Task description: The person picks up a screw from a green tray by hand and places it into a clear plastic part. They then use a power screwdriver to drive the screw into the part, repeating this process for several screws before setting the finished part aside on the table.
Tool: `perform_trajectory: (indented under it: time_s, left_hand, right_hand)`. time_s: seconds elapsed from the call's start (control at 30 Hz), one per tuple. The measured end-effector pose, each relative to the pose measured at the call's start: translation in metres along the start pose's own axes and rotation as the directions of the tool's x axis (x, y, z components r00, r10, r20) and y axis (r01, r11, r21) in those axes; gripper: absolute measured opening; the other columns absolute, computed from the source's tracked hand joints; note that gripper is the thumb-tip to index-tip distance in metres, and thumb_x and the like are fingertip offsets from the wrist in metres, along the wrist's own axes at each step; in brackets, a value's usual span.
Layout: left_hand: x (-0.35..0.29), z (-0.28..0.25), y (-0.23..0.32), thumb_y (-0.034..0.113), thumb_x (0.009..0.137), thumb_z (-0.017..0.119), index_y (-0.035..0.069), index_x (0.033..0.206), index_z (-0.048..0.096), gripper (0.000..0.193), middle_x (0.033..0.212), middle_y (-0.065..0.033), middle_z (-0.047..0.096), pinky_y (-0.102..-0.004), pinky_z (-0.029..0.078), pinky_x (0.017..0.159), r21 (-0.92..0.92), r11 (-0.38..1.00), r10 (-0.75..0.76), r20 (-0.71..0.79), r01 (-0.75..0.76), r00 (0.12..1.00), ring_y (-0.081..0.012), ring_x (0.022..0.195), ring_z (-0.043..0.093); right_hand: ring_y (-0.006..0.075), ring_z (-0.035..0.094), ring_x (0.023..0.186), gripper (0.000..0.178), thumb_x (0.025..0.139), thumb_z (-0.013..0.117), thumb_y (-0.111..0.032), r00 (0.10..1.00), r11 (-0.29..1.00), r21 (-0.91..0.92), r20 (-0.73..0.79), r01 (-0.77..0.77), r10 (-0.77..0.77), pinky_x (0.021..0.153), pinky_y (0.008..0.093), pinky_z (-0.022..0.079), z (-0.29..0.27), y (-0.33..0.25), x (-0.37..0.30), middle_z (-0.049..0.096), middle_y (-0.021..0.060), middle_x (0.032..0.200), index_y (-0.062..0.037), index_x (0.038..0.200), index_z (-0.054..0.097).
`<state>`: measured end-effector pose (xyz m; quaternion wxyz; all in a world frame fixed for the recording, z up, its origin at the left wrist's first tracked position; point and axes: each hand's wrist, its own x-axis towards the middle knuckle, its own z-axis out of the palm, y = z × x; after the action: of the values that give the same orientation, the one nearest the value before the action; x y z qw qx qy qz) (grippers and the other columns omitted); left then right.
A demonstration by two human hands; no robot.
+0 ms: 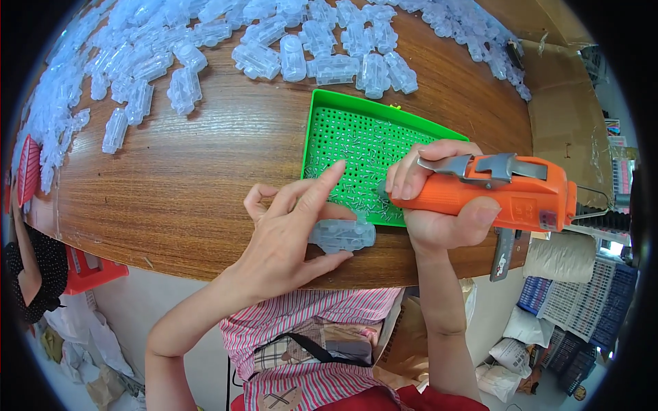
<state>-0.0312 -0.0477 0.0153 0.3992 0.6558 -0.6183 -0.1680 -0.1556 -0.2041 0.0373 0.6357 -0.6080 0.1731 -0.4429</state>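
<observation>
The left hand (286, 229) pinches a clear plastic shell (345, 235) near the table (205, 205) edge, by the green tray (329, 100); the right hand (436, 229) wraps an orange driver (452, 195). The shell looks light, stiff and slick; grip its long sides.

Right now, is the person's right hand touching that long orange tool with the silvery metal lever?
Touching. The head view shows the right hand gripping the orange tool around its front part.

The head-worn fisheye looks down and forward from close above the wooden table (219, 164).
</observation>
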Motion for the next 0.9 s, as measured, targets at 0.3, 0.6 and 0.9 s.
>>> perform_trajectory:
  time_s: [0.3,0.6,0.9]
  left_hand:
    - [-0.002,0.008,-0.014,0.017,0.069,0.087,0.003,0.151,0.018,0.108,0.105,-0.0040,0.072,-0.0506,0.019,0.114,-0.218,0.974,0.055,-0.007,-0.055,0.998,-0.0205,0.111,0.062]
    - [-0.001,0.011,-0.018,0.016,0.069,0.087,0.006,0.144,0.029,0.095,0.105,-0.0050,0.072,-0.0523,0.024,0.114,-0.270,0.959,0.071,-0.048,-0.082,0.996,-0.0305,0.123,0.054]
    - [-0.002,0.013,-0.016,0.015,0.073,0.081,0.006,0.139,0.032,0.083,0.108,-0.0073,0.069,-0.0563,0.020,0.116,-0.330,0.943,0.028,-0.049,-0.042,0.998,-0.0306,0.112,0.060]
  right_hand:
    - [0.0159,0.048,0.050,0.082,0.081,0.046,-0.082,0.995,0.982,0.182,0.080,0.049,-0.064,0.046,0.0306,0.043,-0.001,0.007,0.003,0.052,0.0063,0.061,-0.0015,0.099,0.052]
    - [0.0175,0.053,0.054,0.081,0.078,0.058,-0.076,0.957,0.978,0.153,0.232,0.140,-0.173,0.047,0.0307,0.046,-0.007,-0.023,-0.005,0.057,0.0065,0.068,-0.0019,0.110,0.053]
    - [0.0191,0.056,0.053,0.070,0.079,0.061,-0.073,0.847,0.959,0.122,0.450,0.255,-0.283,0.049,0.0333,0.050,0.027,-0.060,-0.017,0.057,0.0061,0.066,-0.0068,0.101,0.050]
